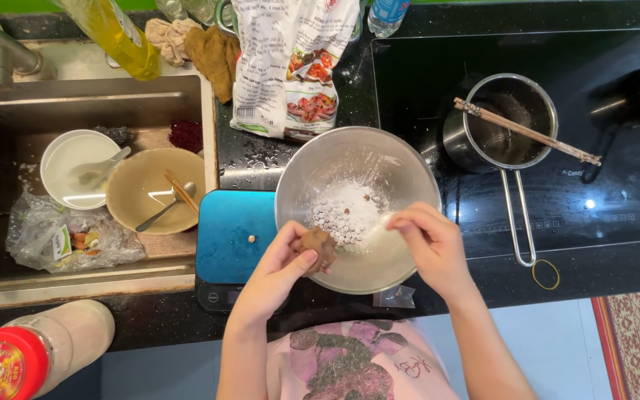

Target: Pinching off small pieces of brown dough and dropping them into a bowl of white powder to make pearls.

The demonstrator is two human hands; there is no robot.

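Your left hand (284, 261) is closed around a lump of brown dough (318, 244), gripping it over the near-left rim of the steel mixing bowl (409, 174); your right hand (430, 241) hangs over the bowl's near-right rim, fingers pinched narrowly together at the tips — whether a bit of dough sits between them you cannot tell. Inside the bowl lies white flour (350, 201) with a cluster of small dusted balls (336, 222) near its middle; a few brown specks sit on the flour beside them. Just left of the bowl, touching its rim in this view, is a blue kitchen scale (235, 230) with one small ball (251, 238) on its platform. Behind the bowl stands a printed flour bag (283, 59); to the bowl's right, on the black cooktop (616, 200), sits a small steel saucepan (483, 141) with wooden chopsticks (535, 135) laid across its rim; a yellow rubber band (546, 274) lies on the worktop near the pan's handle. Well left of the bowl, the sink (75, 96) holds a white bowl (64, 152), a tan bowl (142, 211) with a spoon — and a crumpled plastic bag (46, 233).
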